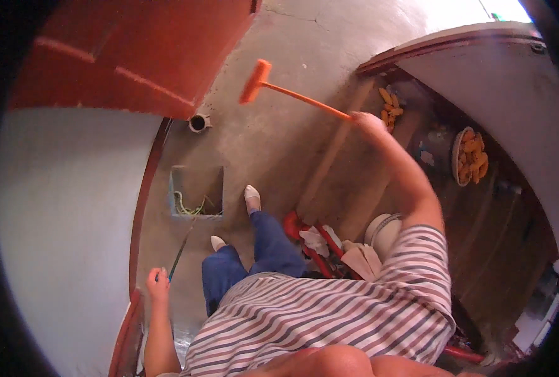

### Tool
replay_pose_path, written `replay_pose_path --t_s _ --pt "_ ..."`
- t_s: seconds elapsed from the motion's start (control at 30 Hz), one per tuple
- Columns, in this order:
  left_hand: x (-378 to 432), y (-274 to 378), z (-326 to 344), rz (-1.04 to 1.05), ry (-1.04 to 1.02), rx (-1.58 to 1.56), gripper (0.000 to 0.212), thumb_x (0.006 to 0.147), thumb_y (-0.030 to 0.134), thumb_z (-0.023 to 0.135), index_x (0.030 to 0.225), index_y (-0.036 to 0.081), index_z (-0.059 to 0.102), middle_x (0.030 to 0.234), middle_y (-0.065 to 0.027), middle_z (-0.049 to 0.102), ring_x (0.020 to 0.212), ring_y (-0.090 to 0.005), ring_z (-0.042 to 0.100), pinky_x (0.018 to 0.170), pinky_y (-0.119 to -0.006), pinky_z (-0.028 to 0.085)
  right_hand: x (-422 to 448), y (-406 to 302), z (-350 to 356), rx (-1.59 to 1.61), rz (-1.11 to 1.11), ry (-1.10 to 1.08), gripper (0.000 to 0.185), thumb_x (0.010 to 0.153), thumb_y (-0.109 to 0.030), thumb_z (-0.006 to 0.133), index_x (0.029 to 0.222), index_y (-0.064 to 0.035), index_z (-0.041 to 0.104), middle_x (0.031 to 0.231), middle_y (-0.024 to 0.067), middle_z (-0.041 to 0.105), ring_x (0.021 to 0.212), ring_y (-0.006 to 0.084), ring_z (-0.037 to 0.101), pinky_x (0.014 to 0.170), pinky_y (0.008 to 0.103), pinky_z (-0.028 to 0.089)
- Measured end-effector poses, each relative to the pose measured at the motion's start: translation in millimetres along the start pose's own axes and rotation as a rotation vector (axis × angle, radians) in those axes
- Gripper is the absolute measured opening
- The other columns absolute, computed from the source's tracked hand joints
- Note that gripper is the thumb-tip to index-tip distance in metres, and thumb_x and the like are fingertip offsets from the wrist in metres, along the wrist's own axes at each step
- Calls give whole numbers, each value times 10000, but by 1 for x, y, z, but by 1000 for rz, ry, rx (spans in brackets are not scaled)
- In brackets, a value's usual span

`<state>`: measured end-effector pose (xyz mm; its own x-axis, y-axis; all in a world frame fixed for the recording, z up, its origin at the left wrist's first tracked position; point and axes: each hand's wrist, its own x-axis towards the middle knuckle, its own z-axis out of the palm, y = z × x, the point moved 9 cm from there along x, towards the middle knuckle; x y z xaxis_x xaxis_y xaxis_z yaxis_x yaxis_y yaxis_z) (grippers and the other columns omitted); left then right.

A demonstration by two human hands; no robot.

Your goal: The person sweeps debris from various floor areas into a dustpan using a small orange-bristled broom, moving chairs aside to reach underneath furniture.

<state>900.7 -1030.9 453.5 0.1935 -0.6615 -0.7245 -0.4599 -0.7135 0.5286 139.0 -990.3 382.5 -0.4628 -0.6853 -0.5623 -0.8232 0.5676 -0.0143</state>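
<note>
My right hand (368, 123) is closed around the end of an orange handle, held out ahead and to the right. At the handle's far end is an orange brush head (256, 82), raised over the concrete floor. My left hand (158, 282), low at the left, grips a thin dark green stick (181, 249) that slants away towards a square floor opening (197, 188). Whether its far end touches anything, I cannot tell. A pale looped hose or cord (187, 209) lies in that opening.
A round pipe end (199, 123) stands near the red wall (166, 56). On the right are steps, loose corn cobs (389, 106), a bowl of corn cobs (457, 158), a whitish bucket (384, 233) and red tubing with cloths (362, 259).
</note>
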Motion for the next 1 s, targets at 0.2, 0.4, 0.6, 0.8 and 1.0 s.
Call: replay_pose_path --t_s 0.2,0.4,0.6,0.8,1.0 --pt "-8 114 81 141 -213 86 135 816 152 553 715 91 486 549 59 404 447 -18 354 390 -170 248 74 -111 31 40 131 -127 280 789 -188 475 1051 -209 574 1023 42 602 968 231 567 796 357 461" --pt "-32 173 117 268 -291 118 118 793 120 562 712 65 497 553 68 401 505 -13 348 445 -182 267 1 23 74 122 320 -217 277 831 -265 408 1057 -187 548 1053 61 581 983 248 550 787 393 453" --pt "-26 259 172 455 -366 320 126 770 113 583 699 36 511 555 57 395 518 -31 339 452 -216 278 -88 107 6 -42 488 -236 250 802 -243 456 979 -129 591 977 103 609 937 273 572 772 395 458" --pt "-41 319 212 419 -387 377 168 791 142 572 682 35 501 554 61 389 526 -34 330 457 -220 274 -58 85 -63 163 477 -117 238 816 -241 433 983 -162 582 988 87 600 943 270 559 771 394 443" --pt "-14 335 257 555 -373 392 145 808 146 550 699 64 500 541 40 427 471 -48 386 427 -215 303 149 23 -129 265 320 -58 239 813 -212 455 1001 -159 593 994 80 608 927 251 580 745 382 473"
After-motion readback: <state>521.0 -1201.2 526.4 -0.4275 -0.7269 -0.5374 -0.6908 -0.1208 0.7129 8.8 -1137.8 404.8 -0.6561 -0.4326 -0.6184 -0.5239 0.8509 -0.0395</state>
